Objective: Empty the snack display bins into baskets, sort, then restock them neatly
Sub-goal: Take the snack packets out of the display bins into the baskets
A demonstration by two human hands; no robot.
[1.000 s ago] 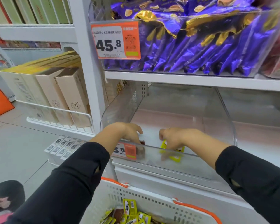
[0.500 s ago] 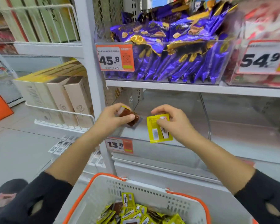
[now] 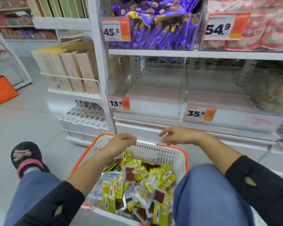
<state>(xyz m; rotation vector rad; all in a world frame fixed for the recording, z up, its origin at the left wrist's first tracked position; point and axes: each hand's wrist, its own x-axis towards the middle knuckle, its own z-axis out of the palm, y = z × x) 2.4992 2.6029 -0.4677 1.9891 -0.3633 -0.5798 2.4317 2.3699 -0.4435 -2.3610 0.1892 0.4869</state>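
A white plastic basket with an orange rim point(image 3: 168, 156) is seen at 6 o'clock, set between two knees in blue jeans point(image 3: 207, 193). It is filled with small yellow and brown snack packets point(image 3: 137, 180), piled loosely. The left hand point(image 3: 121, 144) is held over the far rim of the basket at about 7 o'clock from the middle; its fingers are curled downward and loose, and nothing is held in them. The right hand point(image 3: 178, 136) is held just beside it at 5 o'clock, over the same rim, with its fingers spread and relaxed, and nothing is held there either.

At the middle, a clear plastic display bin with a 13.8 price tag point(image 3: 145, 92) is seen on the white shelf. At 3 o'clock, a second clear bin with a 35.8 tag point(image 3: 219, 98) is set right next to it. At 12 o'clock, a clear bin of purple and gold bags point(image 3: 155, 30) is seen, and pink and white bags point(image 3: 268, 30) at 1 o'clock. Tall beige boxes point(image 3: 72, 70) are lined up at 10 o'clock. A black and pink slipper point(image 3: 25, 155) is seen at 8 o'clock on the grey floor.
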